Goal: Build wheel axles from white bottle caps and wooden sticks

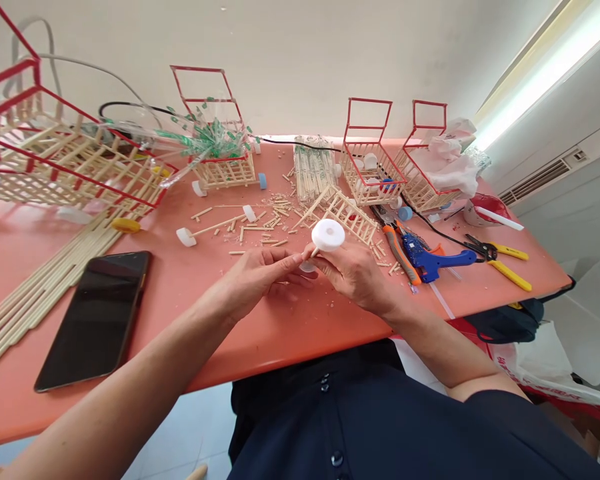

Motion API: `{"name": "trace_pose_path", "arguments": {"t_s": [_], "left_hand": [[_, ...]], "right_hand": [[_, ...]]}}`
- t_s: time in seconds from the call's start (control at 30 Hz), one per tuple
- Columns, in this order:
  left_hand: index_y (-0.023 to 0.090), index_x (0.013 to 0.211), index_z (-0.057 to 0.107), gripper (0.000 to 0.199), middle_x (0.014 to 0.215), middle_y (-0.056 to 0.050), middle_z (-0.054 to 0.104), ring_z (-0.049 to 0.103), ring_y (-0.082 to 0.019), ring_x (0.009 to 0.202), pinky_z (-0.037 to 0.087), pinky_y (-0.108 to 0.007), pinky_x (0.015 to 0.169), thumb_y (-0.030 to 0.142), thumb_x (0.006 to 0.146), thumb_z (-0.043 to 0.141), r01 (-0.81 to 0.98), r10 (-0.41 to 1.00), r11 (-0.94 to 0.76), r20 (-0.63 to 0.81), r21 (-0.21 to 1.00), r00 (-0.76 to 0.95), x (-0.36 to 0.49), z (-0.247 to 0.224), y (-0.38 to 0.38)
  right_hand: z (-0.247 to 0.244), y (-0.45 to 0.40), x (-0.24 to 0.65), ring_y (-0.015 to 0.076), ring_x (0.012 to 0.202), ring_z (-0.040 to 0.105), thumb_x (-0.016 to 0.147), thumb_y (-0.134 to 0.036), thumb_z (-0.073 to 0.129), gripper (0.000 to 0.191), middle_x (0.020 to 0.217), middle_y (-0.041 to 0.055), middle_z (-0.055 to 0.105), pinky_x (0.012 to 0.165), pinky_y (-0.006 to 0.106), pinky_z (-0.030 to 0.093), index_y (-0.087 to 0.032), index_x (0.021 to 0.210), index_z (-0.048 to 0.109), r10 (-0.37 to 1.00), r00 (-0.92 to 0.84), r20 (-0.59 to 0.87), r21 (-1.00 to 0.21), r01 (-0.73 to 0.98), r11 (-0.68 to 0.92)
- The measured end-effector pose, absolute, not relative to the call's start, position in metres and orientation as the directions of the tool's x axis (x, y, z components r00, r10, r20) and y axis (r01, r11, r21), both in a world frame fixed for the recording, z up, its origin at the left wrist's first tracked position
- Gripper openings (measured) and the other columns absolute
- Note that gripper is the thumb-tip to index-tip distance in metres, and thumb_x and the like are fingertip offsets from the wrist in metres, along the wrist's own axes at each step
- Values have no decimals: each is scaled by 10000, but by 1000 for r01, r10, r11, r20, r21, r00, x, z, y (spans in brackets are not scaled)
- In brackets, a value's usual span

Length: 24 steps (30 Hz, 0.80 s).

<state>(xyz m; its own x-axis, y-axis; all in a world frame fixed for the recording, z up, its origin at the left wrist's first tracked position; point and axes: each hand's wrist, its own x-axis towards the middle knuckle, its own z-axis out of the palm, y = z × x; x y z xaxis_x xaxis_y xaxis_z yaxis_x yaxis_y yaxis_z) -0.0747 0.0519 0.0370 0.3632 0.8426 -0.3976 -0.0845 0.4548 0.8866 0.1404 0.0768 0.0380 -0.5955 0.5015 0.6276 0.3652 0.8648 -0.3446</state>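
Observation:
Over the front of the table, my right hand closes its fingers on a short wooden stick. A round white bottle cap with a hole in its middle sits on the stick's upper end. Another pale cap shows partly at the lower end between the hands. My left hand meets the right one there, its thumb and fingers closed about the lower part of the stick; the exact grip is partly hidden. Just behind lies a similar stick with a white cap at each end.
Cut stick pieces and a small wooden frame lie beyond my hands. Red-edged stick carts stand at the back. A blue glue gun and yellow-handled pliers lie right; a phone and long sticks left.

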Motion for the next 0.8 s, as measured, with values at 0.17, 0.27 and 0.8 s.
{"name": "trace_pose_path", "arguments": {"t_s": [0.17, 0.27, 0.8], "left_hand": [[123, 911, 839, 693, 936, -181, 849, 828, -263, 847, 574, -212, 561, 727, 600, 978, -85, 841, 479, -429, 874, 330, -72, 40, 50], [126, 893, 841, 698, 904, -177, 848, 823, -252, 817, 574, -215, 564, 738, 587, 977, -78, 845, 476, -431, 876, 316, -70, 42, 49], [133, 867, 796, 680, 850, -158, 836, 785, -219, 718, 590, -246, 569, 762, 648, 933, -121, 850, 461, -397, 879, 347, -71, 42, 48]], "right_hand": [[38, 75, 141, 202, 939, 651, 1064, -147, 613, 107, 974, 63, 763, 897, 306, 497, -192, 1025, 702, 519, -615, 594, -350, 383, 855], [39, 75, 141, 196, 944, 651, 1083, -180, 601, 105, 978, 60, 756, 890, 300, 488, -193, 1030, 691, 519, -617, 591, -355, 379, 855], [45, 75, 140, 183, 951, 676, 1094, -197, 596, 117, 978, 52, 775, 914, 283, 503, -189, 1013, 680, 565, -574, 593, -444, 352, 824]]}}
